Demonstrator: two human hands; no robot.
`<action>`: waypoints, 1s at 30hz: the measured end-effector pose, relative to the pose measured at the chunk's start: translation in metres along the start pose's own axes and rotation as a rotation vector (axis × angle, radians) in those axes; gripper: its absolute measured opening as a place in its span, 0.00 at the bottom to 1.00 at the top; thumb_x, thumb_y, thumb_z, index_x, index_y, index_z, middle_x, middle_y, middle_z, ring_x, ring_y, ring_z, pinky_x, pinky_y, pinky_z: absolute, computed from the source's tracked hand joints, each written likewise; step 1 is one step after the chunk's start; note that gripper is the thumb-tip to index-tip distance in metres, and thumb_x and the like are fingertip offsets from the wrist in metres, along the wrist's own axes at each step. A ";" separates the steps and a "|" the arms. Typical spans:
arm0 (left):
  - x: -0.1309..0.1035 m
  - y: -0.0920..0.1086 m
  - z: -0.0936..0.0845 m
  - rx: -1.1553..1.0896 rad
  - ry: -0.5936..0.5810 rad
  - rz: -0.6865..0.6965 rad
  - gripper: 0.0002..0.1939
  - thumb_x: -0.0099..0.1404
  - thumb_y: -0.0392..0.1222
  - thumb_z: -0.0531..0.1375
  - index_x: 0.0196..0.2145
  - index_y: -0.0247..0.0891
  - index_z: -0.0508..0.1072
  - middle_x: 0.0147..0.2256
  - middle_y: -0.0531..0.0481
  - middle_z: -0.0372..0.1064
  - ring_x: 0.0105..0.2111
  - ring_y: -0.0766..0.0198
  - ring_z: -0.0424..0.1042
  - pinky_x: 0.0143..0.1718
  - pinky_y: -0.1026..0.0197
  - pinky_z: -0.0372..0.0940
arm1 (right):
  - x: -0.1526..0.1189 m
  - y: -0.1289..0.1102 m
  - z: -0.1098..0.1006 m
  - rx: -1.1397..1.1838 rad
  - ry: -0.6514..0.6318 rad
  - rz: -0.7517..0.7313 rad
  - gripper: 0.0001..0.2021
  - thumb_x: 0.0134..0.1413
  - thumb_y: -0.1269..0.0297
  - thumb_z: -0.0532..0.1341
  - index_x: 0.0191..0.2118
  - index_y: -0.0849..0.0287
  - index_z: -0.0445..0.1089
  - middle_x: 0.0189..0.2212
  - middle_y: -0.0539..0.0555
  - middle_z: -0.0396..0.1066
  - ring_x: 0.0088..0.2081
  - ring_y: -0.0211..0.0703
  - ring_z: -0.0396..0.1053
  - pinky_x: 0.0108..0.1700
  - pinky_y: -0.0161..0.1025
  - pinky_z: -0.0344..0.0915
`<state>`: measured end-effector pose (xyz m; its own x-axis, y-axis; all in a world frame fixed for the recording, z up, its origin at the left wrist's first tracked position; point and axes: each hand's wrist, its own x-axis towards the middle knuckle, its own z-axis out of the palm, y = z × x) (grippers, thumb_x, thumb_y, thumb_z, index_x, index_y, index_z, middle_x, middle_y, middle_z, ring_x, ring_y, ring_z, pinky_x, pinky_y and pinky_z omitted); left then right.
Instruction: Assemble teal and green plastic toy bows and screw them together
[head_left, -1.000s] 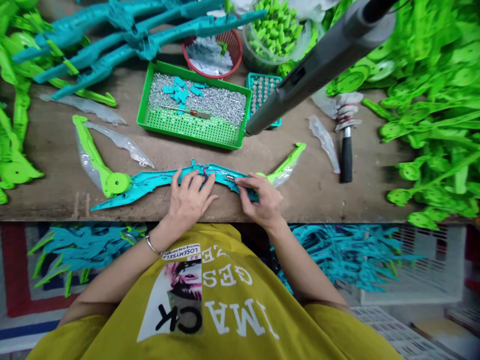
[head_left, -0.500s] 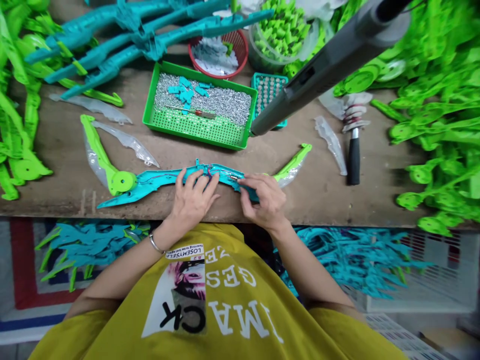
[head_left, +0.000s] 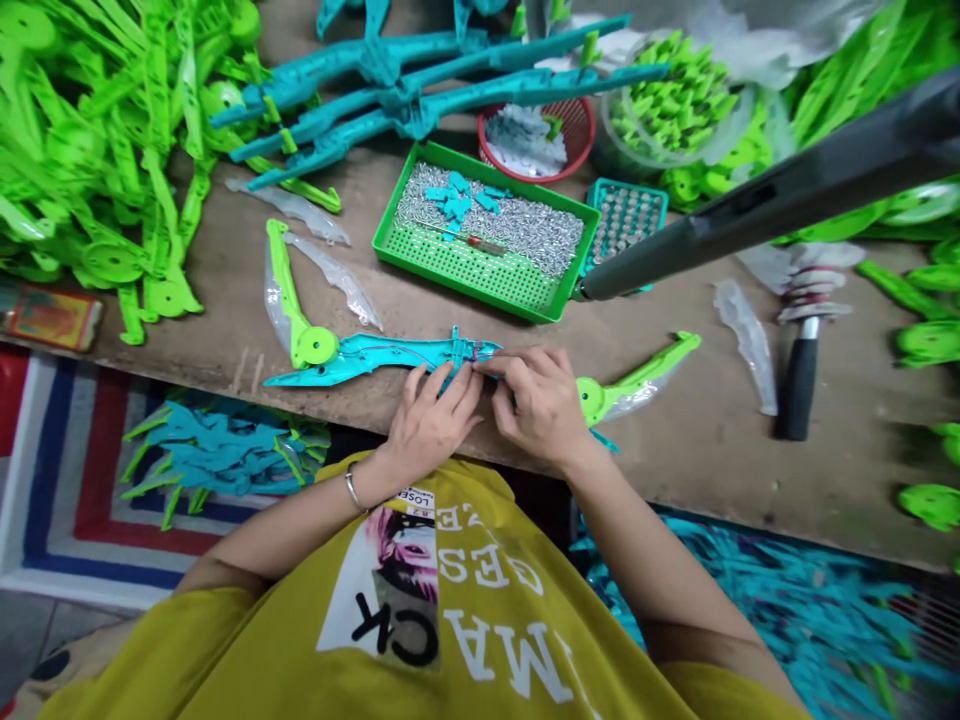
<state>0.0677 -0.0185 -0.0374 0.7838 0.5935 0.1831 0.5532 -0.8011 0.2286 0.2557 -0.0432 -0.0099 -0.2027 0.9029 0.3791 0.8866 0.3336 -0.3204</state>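
A long blue plastic piece (head_left: 375,352) lies near the table's front edge, with a thin wire running along its inside. Bright green arms with clear covers join it at both sides, the left one (head_left: 311,345) bent upward, the right one (head_left: 637,380) slanting up to the right. My left hand (head_left: 435,415) rests with spread fingers on the middle of the blue piece. Just right of it, my right hand (head_left: 541,400) has its thumb and fingers pinched over the same middle part; what they hold is hidden.
A green tray (head_left: 480,290) of screws with a screwdriver lies beyond the hands. A grey pole (head_left: 750,200) slants in from the right. A black-handled tool (head_left: 799,390) lies right, green parts (head_left: 90,150) heap left, and long blue pieces (head_left: 420,100) lie at the back.
The view has shifted left, so the table's things appear further right. My right hand has moved inward along the blue piece, closer to my left fingers. The right green arm's round joint now shows.
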 end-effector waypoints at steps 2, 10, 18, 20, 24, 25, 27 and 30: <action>0.000 0.001 0.000 0.012 -0.013 0.001 0.26 0.74 0.47 0.53 0.64 0.31 0.64 0.63 0.39 0.65 0.59 0.48 0.66 0.62 0.43 0.56 | 0.003 -0.002 0.002 -0.023 -0.017 0.002 0.15 0.52 0.79 0.56 0.44 0.56 0.67 0.36 0.52 0.79 0.39 0.48 0.74 0.44 0.47 0.62; -0.013 -0.005 -0.001 0.005 0.205 0.104 0.17 0.71 0.41 0.57 0.55 0.35 0.72 0.56 0.41 0.73 0.57 0.52 0.69 0.61 0.45 0.56 | -0.003 0.000 0.004 0.015 -0.046 0.025 0.17 0.53 0.79 0.56 0.47 0.56 0.68 0.39 0.53 0.80 0.42 0.49 0.73 0.46 0.48 0.60; -0.018 -0.013 -0.004 -0.061 0.268 0.139 0.15 0.69 0.42 0.60 0.51 0.37 0.75 0.48 0.45 0.78 0.47 0.56 0.73 0.55 0.49 0.59 | -0.006 0.000 0.006 0.005 -0.077 0.034 0.16 0.54 0.79 0.56 0.47 0.57 0.68 0.40 0.53 0.80 0.44 0.48 0.74 0.48 0.47 0.60; -0.008 -0.012 -0.004 -0.044 0.212 0.120 0.20 0.70 0.46 0.59 0.55 0.35 0.73 0.52 0.41 0.76 0.51 0.53 0.71 0.57 0.47 0.56 | -0.005 0.000 0.006 0.010 -0.061 0.030 0.15 0.54 0.79 0.56 0.46 0.58 0.68 0.39 0.53 0.80 0.43 0.48 0.73 0.47 0.46 0.60; 0.005 -0.009 -0.003 -0.008 0.115 0.111 0.22 0.72 0.49 0.56 0.57 0.33 0.71 0.56 0.39 0.72 0.54 0.50 0.69 0.59 0.44 0.53 | -0.005 0.003 0.007 0.084 -0.080 0.106 0.17 0.50 0.80 0.55 0.45 0.58 0.67 0.40 0.54 0.79 0.43 0.49 0.73 0.47 0.47 0.61; 0.006 -0.009 -0.002 -0.003 0.108 0.114 0.22 0.72 0.49 0.55 0.57 0.33 0.72 0.56 0.39 0.72 0.54 0.50 0.69 0.59 0.44 0.53 | -0.005 0.003 0.008 0.108 -0.091 0.134 0.18 0.49 0.80 0.55 0.45 0.57 0.67 0.41 0.55 0.78 0.43 0.50 0.72 0.47 0.47 0.62; 0.006 -0.010 -0.001 0.000 0.110 0.120 0.22 0.73 0.48 0.55 0.57 0.33 0.72 0.56 0.39 0.72 0.54 0.50 0.69 0.59 0.45 0.53 | -0.005 0.004 0.008 0.149 -0.105 0.183 0.18 0.48 0.80 0.54 0.44 0.57 0.67 0.41 0.56 0.78 0.44 0.51 0.72 0.48 0.48 0.62; 0.004 -0.010 0.001 -0.008 0.098 0.112 0.22 0.73 0.48 0.55 0.58 0.32 0.71 0.55 0.38 0.73 0.54 0.51 0.69 0.60 0.45 0.53 | -0.004 0.004 0.010 0.184 -0.083 0.235 0.18 0.47 0.80 0.54 0.43 0.57 0.66 0.39 0.55 0.79 0.43 0.51 0.72 0.47 0.47 0.62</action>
<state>0.0659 -0.0085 -0.0403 0.8090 0.5053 0.3003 0.4611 -0.8624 0.2090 0.2559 -0.0425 -0.0213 -0.0409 0.9777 0.2061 0.8246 0.1495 -0.5456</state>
